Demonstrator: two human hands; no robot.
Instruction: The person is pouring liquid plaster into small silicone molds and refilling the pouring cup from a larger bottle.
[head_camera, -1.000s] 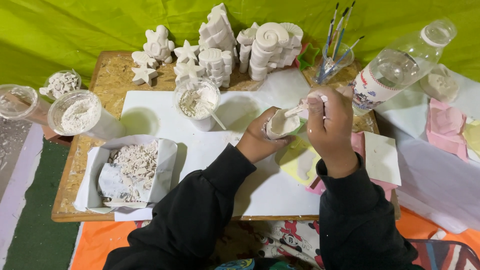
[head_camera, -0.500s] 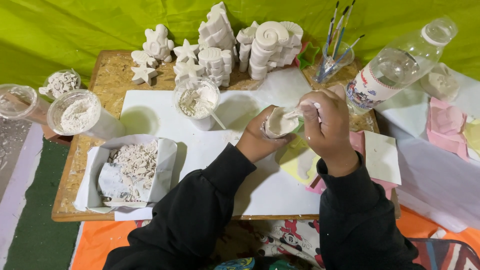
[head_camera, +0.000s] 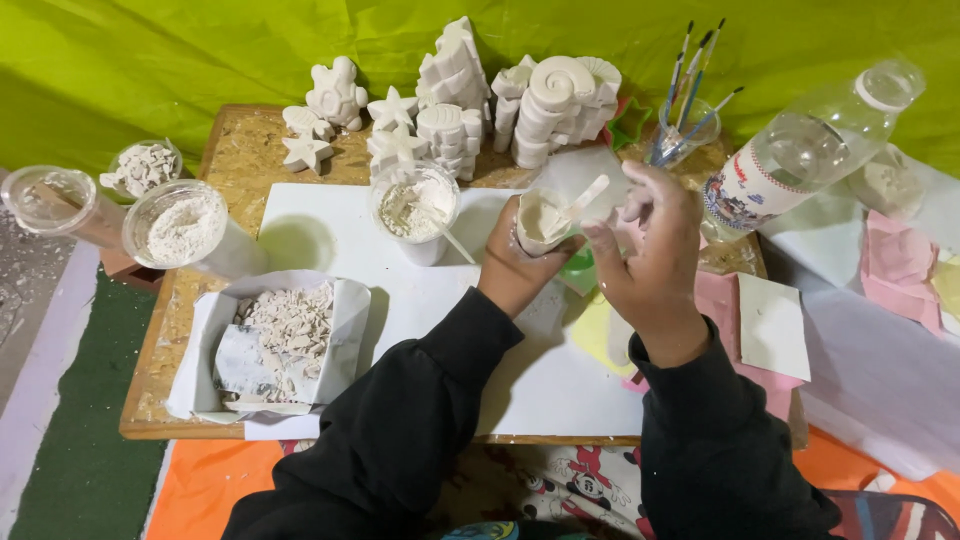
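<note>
The small cup (head_camera: 543, 222) is up off the board, just right of the white plaster cup (head_camera: 415, 212), and it's got pale creamy mix inside. The left hand (head_camera: 515, 268) has its fingers curled around the cup from below, mouth tipped up and toward the right. A flat white stick (head_camera: 588, 192) sits in it, long axis slanting up and to the right, with the right hand (head_camera: 652, 245) pinching its upper end between thumb and fingertips. The plaster cup holds white powder and a stick of its own. Left of it, a clear tub (head_camera: 178, 225) has white powder, and the paper tray (head_camera: 275, 345) below-left is full of broken plaster bits. Brushes stand in a jar (head_camera: 684, 128) off to the right.
</note>
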